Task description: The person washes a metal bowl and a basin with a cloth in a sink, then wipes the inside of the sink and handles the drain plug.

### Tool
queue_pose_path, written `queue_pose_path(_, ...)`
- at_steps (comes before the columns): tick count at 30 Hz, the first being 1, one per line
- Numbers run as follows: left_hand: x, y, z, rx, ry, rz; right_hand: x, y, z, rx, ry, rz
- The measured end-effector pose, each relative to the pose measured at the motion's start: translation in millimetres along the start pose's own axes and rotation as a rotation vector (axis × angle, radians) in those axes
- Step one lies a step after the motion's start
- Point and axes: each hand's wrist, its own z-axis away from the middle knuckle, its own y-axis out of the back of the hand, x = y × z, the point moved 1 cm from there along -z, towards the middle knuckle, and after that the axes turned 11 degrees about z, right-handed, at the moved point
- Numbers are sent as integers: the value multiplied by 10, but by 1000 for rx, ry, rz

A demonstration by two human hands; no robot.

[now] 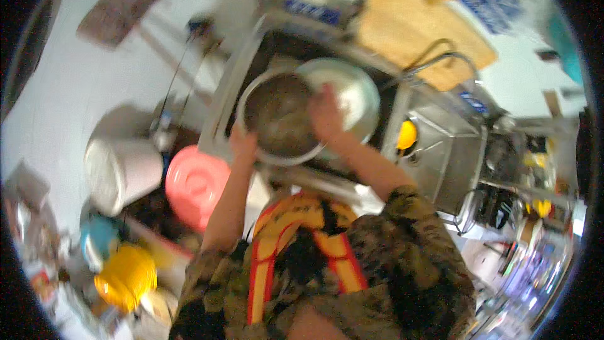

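A round vessel (283, 123) with a pale rim and a grey-brown inside is over the left part of a metal sink (259, 33). It may be a pot or a strainer; blur hides which. At its lower left edge, my left hand (243, 144) grips the rim. My right hand (326, 112) lies over the vessel's right edge, its fingers too blurred to show whether they grip. Behind and right of the vessel, partly covered by it, is a pale greenish basin (361, 97) with a whitish inside.
Right of this basin bay, a second metal sink bay (457, 156) holds something yellow (406, 135). A bent metal faucet (439, 59) crosses a wooden cutting board (415, 28). To the left are a white bucket (125, 174), a pink plastic basin (198, 184) and a yellow container (126, 276).
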Motion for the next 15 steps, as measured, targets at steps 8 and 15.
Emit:
queue_pose_path(8, 458, -94, 323, -165, -93, 244, -155, -618, -68, -555, 270, 128)
queue_pose_path(15, 648, -153, 434, -133, -119, 335, -1043, -1108, -218, -346, 131, -594)
